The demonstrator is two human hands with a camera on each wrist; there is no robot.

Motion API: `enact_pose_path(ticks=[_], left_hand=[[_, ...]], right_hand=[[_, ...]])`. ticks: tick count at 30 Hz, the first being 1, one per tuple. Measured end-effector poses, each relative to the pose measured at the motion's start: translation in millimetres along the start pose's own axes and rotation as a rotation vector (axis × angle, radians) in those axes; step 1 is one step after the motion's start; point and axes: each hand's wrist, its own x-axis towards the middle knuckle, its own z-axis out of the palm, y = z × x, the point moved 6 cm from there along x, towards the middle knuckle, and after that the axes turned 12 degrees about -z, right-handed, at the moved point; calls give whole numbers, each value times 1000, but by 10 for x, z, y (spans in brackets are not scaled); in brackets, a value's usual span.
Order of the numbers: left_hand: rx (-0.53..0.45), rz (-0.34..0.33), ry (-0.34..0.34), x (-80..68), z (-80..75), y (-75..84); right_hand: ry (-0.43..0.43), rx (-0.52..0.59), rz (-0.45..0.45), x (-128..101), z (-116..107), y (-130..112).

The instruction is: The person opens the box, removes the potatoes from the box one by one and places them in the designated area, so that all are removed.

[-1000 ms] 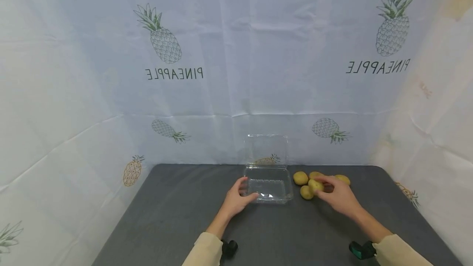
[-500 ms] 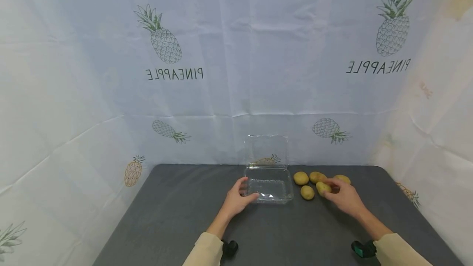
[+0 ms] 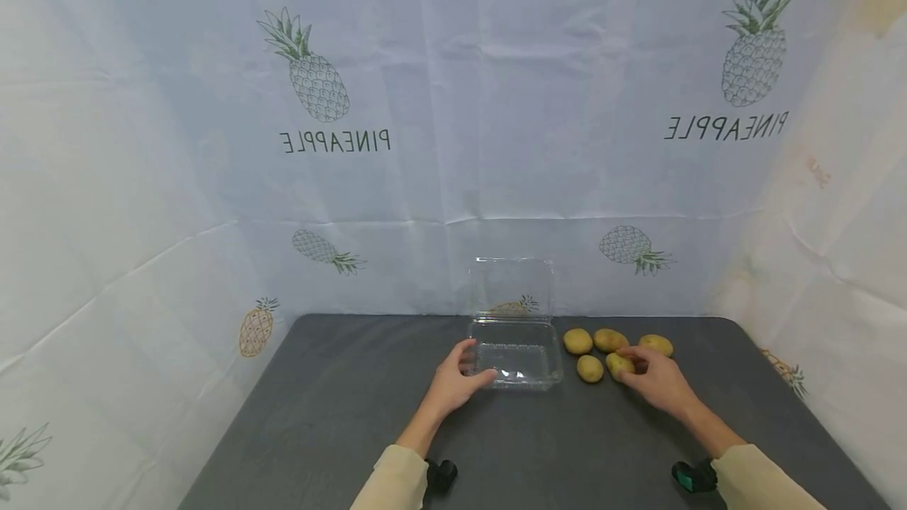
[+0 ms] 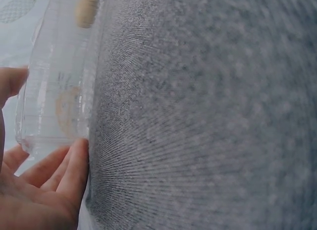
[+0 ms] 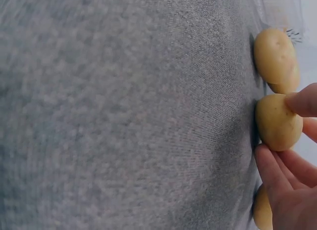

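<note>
My right hand [image 3: 660,381] pinches a yellow-skinned potato [image 5: 279,122] between thumb and fingertips, low at the table. Beside it lie a potato [image 3: 590,369] to the left, a potato [image 3: 610,339] behind and a potato [image 3: 656,345] at the back right. My left hand [image 3: 451,382] is at the near left corner of a clear plastic clamshell box [image 3: 520,384], whose lid [image 3: 512,282] stands up at the back. In the left wrist view, the fairly straight fingers [image 4: 74,163] touch the box's side, and the thumb [image 4: 12,84] meets its rim. No potato shows inside.
Another potato [image 3: 577,341] sits between the box and the rest. A dark grey cloth covers the table [image 3: 538,447]. Pale fabric printed with pineapples [image 3: 453,140] hangs along the back and both sides. Black straps [image 3: 694,477] circle the wrists.
My right hand has shifted the pinched potato to the right and slightly nearer me, away from the front left potato, and down. My left hand and the box have stayed put.
</note>
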Motion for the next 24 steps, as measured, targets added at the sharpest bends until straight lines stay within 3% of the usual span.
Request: enact_pose_path(ticks=[13, 24], left_hand=[[31, 2, -20, -5, -42, 39], [14, 18, -25, -95, -148, 31]], right_hand=[[2, -25, -28, -45, -61, -68], [4, -105, -76, -70, -78, -352]])
